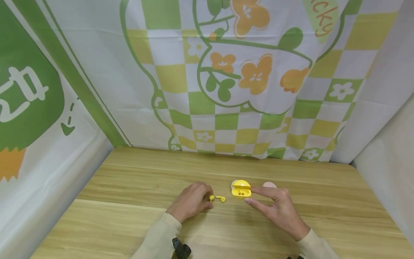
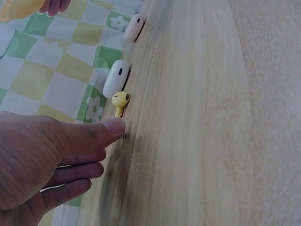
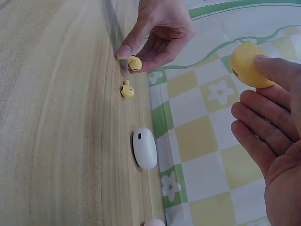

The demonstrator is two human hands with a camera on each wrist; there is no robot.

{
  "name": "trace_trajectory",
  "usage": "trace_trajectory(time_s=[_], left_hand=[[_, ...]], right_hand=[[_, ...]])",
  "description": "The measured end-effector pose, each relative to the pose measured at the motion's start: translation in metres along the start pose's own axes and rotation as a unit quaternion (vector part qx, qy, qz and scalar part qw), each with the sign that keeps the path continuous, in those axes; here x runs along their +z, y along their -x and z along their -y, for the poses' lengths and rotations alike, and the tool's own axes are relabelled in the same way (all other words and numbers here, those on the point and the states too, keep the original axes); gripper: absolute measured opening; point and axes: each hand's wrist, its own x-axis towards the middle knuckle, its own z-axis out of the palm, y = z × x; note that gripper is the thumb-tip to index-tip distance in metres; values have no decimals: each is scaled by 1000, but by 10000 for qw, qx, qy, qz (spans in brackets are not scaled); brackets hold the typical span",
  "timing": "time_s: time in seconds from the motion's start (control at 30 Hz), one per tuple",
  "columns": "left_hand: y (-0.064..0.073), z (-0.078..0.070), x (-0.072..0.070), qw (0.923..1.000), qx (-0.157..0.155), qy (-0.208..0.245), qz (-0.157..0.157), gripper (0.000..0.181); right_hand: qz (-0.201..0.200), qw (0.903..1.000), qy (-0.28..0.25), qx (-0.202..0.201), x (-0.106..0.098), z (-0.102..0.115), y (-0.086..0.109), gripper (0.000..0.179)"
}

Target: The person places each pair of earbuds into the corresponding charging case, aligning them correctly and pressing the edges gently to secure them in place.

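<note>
My left hand (image 1: 193, 200) pinches a yellow earbud (image 3: 135, 63) between thumb and fingers, low over the table. Beside it on the wood lies a second yellow earbud (image 1: 222, 199), its stem pointing toward that hand. My right hand (image 1: 280, 210) holds a yellow earbud charging case (image 1: 241, 192) by its side, between thumb and fingers. The case's lid is raised, and its two earbud slots face me in the head view. From the right wrist only the rounded outside of the case shows.
A white charging case (image 2: 116, 79) stands at the back of the table, partly hidden behind the yellow case in the head view. Farther right is a pale pink case (image 1: 269, 185). A patterned cloth (image 1: 226, 122) hangs along the rear edge of the wooden table (image 1: 129, 216).
</note>
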Motion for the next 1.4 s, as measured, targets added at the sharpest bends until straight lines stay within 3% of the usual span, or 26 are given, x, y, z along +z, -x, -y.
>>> trace_trajectory(time_s=[0.3, 0.47, 0.73, 0.93, 1.07, 1.2, 1.4], left_hand=[[0, -1, -1, 9999, -27, 154, 5, 19], [2, -2, -2, 9989, -126, 451, -90, 23], [3, -13, -15, 9961, -129, 843, -231, 24], [4, -27, -30, 9918, 282, 1014, -723, 24], [5, -38, -43, 9846, 687, 1140, -1130, 25], [4, -49, -54, 9732, 1152, 1285, -1523, 25], [0, -62, -60, 9499, 1927, 1432, -2003, 26]], right_hand=[[1, 10000, -18, -76, 1, 1, 0, 27], [10, 10000, -46, -24, 2, 0, 1, 27], [7, 10000, -63, 29, 2, 2, 0, 27], [6, 9999, -3, 147, 2, 1, 0, 27], [22, 9998, 14, 180, 3, 0, 0, 26], [41, 9997, 28, 251, 5, 1, 0, 26], [71, 9997, -22, 236, 6, 3, -3, 26]])
